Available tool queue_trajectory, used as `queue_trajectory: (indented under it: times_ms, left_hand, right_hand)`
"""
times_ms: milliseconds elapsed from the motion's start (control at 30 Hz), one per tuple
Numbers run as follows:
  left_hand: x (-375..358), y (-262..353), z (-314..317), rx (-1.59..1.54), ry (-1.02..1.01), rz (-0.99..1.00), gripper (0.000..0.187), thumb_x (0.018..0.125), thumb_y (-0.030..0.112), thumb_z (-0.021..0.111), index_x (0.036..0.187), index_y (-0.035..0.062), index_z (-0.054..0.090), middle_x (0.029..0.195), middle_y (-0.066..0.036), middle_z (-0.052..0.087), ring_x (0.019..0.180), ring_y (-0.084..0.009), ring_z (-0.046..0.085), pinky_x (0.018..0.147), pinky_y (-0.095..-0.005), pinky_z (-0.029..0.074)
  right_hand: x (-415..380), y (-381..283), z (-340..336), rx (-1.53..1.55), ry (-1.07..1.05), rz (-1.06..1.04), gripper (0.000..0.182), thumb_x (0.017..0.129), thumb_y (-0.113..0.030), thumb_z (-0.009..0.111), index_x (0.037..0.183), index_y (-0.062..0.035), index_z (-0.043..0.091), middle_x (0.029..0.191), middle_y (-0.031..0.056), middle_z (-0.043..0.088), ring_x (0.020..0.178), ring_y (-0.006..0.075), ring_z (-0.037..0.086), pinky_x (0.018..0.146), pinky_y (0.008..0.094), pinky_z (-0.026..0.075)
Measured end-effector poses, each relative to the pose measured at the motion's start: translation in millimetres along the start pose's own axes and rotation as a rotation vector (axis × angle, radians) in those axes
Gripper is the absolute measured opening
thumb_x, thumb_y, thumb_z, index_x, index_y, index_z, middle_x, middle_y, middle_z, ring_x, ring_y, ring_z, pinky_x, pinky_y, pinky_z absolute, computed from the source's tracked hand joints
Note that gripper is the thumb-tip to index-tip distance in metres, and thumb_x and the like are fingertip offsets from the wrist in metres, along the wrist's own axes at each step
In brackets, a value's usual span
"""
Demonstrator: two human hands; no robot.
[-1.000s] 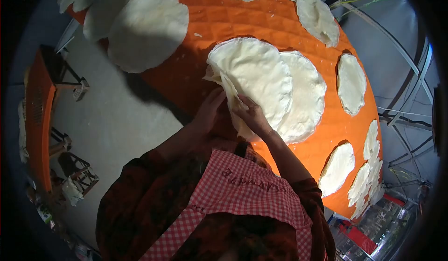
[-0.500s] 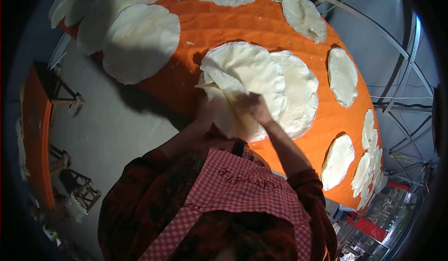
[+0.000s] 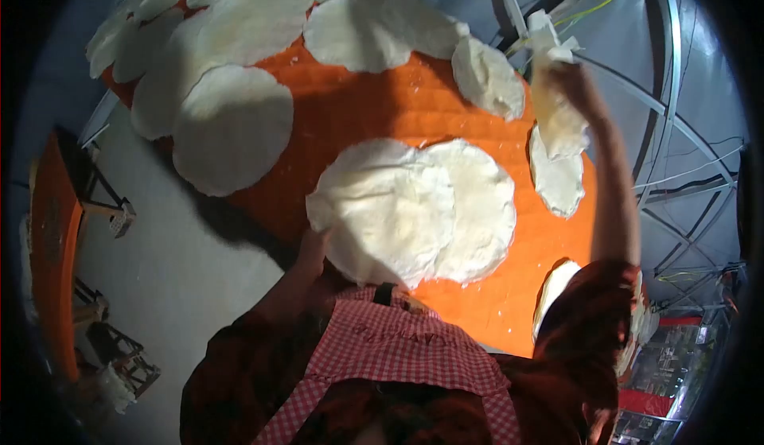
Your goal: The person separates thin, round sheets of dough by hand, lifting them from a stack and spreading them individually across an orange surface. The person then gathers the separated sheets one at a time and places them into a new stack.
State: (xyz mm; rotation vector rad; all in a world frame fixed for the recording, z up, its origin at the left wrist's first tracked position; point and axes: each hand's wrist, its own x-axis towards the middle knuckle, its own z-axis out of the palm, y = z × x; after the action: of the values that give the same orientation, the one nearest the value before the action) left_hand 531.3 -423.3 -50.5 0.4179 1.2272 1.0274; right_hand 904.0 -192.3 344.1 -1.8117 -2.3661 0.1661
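Note:
My right hand (image 3: 567,79) is raised at the upper right, closed on a folded flatbread (image 3: 561,119) that hangs from it, blurred a little by motion. Behind its lower end, an oval-looking flatbread (image 3: 557,181) lies on the orange cloth. In front of me two pale round flatbreads overlap: a creased one (image 3: 382,222) on the left and a smoother one (image 3: 481,214) on the right. At the left edge of the creased one, my left hand (image 3: 313,250) is closed on its rim, the fingers partly in shadow.
The orange cloth (image 3: 350,111) covers a broad surface. More flatbreads (image 3: 235,131) lie along its left and far sides. Metal frame bars (image 3: 672,39) and yellow wires stand beyond the right edge. An orange-topped bench (image 3: 60,246) is at the far left.
My right hand has moved from the middle stack to the upper right, carrying a folded flatbread. My left hand has shifted to the stack's left edge. The view has tilted.

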Motion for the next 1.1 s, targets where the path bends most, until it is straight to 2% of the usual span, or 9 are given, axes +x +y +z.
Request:
queue_trajectory:
  times_ms: [100,167,233,367,567,767,933,1033,1100]
  left_hand:
    - [-6.5,8.7,1.3,-0.035,-0.077,-0.070,0.047,0.081,0.017,0.060,0.123,0.0000,0.048,0.110,-0.012,0.057,0.101,-0.0244,0.055,0.085,-0.0371,0.044]
    - [-26.8,28.1,6.3,-0.063,-0.146,-0.069,0.053,0.079,0.017,0.061,0.128,0.0009,0.044,0.118,-0.012,0.054,0.109,-0.0245,0.052,0.092,-0.0383,0.042]
    - [-46.6,48.9,12.2,-0.081,-0.242,-0.014,0.057,0.078,0.017,0.060,0.129,0.0004,0.042,0.120,-0.012,0.053,0.111,-0.0251,0.051,0.094,-0.0388,0.041]
    - [-41.8,42.4,14.5,-0.049,-0.233,0.047,0.058,0.078,0.015,0.059,0.131,-0.0002,0.040,0.123,-0.013,0.050,0.113,-0.0270,0.050,0.097,-0.0393,0.039]
    - [-2.6,-10.2,-19.2,0.011,-0.167,0.057,0.058,0.077,0.009,0.061,0.131,0.0001,0.039,0.121,-0.013,0.051,0.112,-0.0281,0.051,0.096,-0.0399,0.042]
    - [-17.5,10.8,0.7,0.189,0.023,0.144,0.046,0.077,0.014,0.065,0.118,-0.0014,0.049,0.110,-0.011,0.058,0.099,-0.0227,0.057,0.086,-0.0341,0.045]
    - [-31.9,76.1,30.6,0.913,0.517,0.694,0.035,0.081,0.016,0.067,0.107,0.0004,0.049,0.096,-0.010,0.057,0.086,-0.0225,0.056,0.079,-0.0347,0.046]
    - [-8.6,91.7,44.1,0.861,0.284,0.779,0.030,0.084,0.017,0.065,0.106,0.0016,0.051,0.091,-0.010,0.054,0.082,-0.0227,0.054,0.076,-0.0349,0.045]
    - [5.8,90.0,50.7,0.943,0.228,0.730,0.027,0.085,0.017,0.062,0.105,0.0015,0.052,0.093,-0.011,0.054,0.085,-0.0228,0.054,0.077,-0.0343,0.045]
  right_hand:
    - [-13.8,36.0,116.5,-0.110,0.023,-0.047,0.023,0.086,-0.008,0.051,0.105,-0.0010,0.061,0.093,0.0116,0.065,0.086,0.0184,0.059,0.078,0.0336,0.046]
    - [-50.9,-12.0,160.3,0.130,0.025,-0.231,0.021,0.087,-0.017,0.053,0.099,-0.0044,0.064,0.093,0.0213,0.064,0.086,0.0360,0.060,0.076,0.0422,0.047]
    - [-65.0,-30.3,211.9,0.155,-0.305,-0.176,0.023,0.086,-0.019,0.054,0.101,-0.0053,0.064,0.096,0.0203,0.063,0.089,0.0349,0.060,0.081,0.0442,0.045]
    - [-28.1,40.8,294.2,0.130,0.090,-0.760,0.017,0.076,-0.018,0.058,0.084,-0.0039,0.065,0.080,0.0123,0.065,0.076,0.0323,0.062,0.073,0.0408,0.050]
    - [132.0,112.3,87.8,-0.336,0.128,-0.157,0.017,0.077,-0.023,0.058,0.080,-0.0083,0.065,0.077,0.0130,0.065,0.072,0.0315,0.062,0.067,0.0385,0.050]
    - [133.2,48.7,-7.2,-0.151,0.409,-0.215,0.019,0.083,-0.023,0.054,0.086,-0.0088,0.066,0.082,0.0163,0.066,0.079,0.0357,0.063,0.071,0.0440,0.050]
    - [129.0,31.3,126.3,-0.204,0.415,-0.263,0.022,0.082,-0.011,0.050,0.099,-0.0072,0.065,0.080,0.0165,0.065,0.073,0.0346,0.063,0.067,0.0434,0.049]
    - [123.8,32.8,257.6,-0.331,0.058,-0.187,0.019,0.076,-0.012,0.054,0.094,-0.0099,0.062,0.087,0.0110,0.065,0.078,0.0294,0.063,0.070,0.0429,0.049]
    - [101.0,49.3,349.0,-0.119,0.324,-0.372,0.012,0.074,-0.010,0.054,0.079,-0.0057,0.064,0.070,0.0134,0.064,0.066,0.0296,0.063,0.062,0.0416,0.049]
